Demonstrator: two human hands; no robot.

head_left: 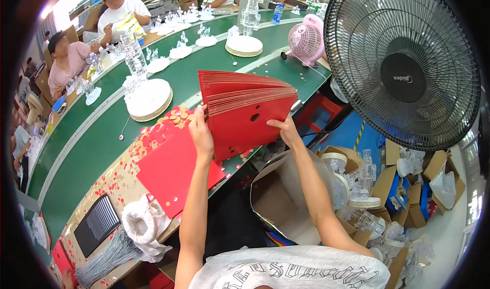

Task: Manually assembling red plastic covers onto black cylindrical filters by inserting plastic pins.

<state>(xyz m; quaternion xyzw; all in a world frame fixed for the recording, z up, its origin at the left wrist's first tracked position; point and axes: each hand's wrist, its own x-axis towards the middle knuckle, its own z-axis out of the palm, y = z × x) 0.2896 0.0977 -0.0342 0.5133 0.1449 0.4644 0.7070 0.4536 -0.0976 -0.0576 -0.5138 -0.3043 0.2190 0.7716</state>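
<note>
A thick stack of red card sheets (237, 128) is held up on edge between my hands, above the front of the bench. Round holes go through its front face, and many thin layers show along the top. My left hand (201, 136) grips the stack's left edge. On the right, my right hand (285, 129) clasps the other side, thumb on the front face and fingers hidden behind. More red card (171, 166) lies flat on the bench below, beside my left forearm. Small red and tan discs (162, 129) are scattered around it.
A black fan (403, 77) looms at the right; a pink fan (304, 39) stands on the green bench (97, 141). White round bases (148, 97) carry clear plastic parts. Wire ties (109, 256) and white cloth (145, 222) lie front left. A large bin (301, 187) stands below my right arm. Co-workers sit opposite.
</note>
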